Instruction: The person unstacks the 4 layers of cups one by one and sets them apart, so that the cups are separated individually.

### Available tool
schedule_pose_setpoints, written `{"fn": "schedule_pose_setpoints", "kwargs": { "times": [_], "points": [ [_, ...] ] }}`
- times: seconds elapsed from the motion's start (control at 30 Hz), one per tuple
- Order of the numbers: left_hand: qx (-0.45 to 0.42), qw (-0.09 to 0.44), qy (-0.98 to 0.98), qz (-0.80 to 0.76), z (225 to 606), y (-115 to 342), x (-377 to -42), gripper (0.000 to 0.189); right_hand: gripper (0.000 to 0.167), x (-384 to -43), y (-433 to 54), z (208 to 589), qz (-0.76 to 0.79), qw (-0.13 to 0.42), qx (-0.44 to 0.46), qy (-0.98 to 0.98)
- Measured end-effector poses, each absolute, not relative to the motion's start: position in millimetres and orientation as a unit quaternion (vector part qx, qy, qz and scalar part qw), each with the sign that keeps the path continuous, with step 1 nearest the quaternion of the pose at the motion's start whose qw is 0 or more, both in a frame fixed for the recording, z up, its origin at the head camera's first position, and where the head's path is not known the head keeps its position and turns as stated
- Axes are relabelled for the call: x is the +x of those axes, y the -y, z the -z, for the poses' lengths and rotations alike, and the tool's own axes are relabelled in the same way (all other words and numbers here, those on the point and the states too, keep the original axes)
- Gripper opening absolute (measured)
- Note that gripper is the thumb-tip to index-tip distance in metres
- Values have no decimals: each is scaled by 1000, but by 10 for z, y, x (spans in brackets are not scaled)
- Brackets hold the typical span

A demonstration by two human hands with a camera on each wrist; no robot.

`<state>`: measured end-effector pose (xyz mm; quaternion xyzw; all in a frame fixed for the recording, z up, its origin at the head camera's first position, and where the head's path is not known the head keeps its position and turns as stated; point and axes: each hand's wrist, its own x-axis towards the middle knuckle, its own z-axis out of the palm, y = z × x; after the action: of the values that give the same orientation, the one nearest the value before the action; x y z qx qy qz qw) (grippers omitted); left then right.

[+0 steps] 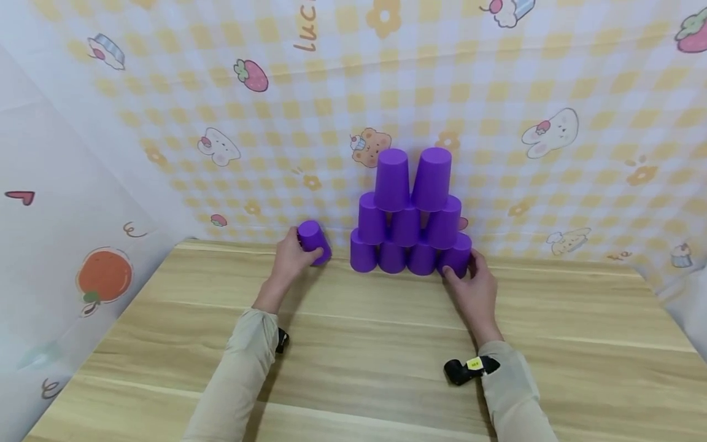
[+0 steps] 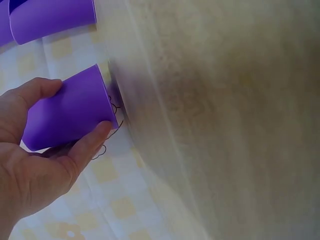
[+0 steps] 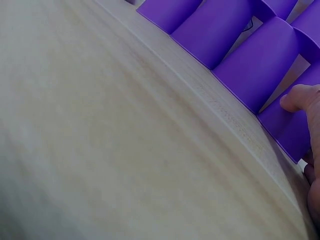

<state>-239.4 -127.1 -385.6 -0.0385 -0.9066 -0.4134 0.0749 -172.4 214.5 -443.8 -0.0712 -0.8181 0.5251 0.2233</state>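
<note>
Purple cups, all upside down, form a stack at the back of the table: several in the bottom row, three in the middle row (image 1: 405, 226) and two on top (image 1: 393, 181). To the left of the stack, my left hand (image 1: 289, 258) grips a single purple cup (image 2: 70, 110) between thumb and fingers, its open rim facing down close to the tabletop. Whether that rim touches the wood, I cannot tell. My right hand (image 1: 478, 296) holds the rightmost bottom cup (image 3: 285, 122), thumb in front and fingers around its far right side.
The wood-grain table (image 1: 353, 344) ends at a wall cloth (image 1: 309, 123) with yellow checks and cartoon prints, right behind the cups. A white printed cloth (image 1: 61, 202) hangs on the left. Black wrist cameras (image 1: 469, 370) sit on both forearms.
</note>
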Motion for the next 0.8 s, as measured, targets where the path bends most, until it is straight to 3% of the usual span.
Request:
{"fn": "schedule_pose_setpoints", "kwargs": {
  "times": [0.57,0.8],
  "points": [
    [-48,19,913,405,3861,1292,-2386,70,61,-1704,-2164,4431,-518,225,-77,822],
    [-45,92,920,379,3640,1279,-2297,83,62,-1720,-2135,4424,-523,223,-71,820]
  ]
}}
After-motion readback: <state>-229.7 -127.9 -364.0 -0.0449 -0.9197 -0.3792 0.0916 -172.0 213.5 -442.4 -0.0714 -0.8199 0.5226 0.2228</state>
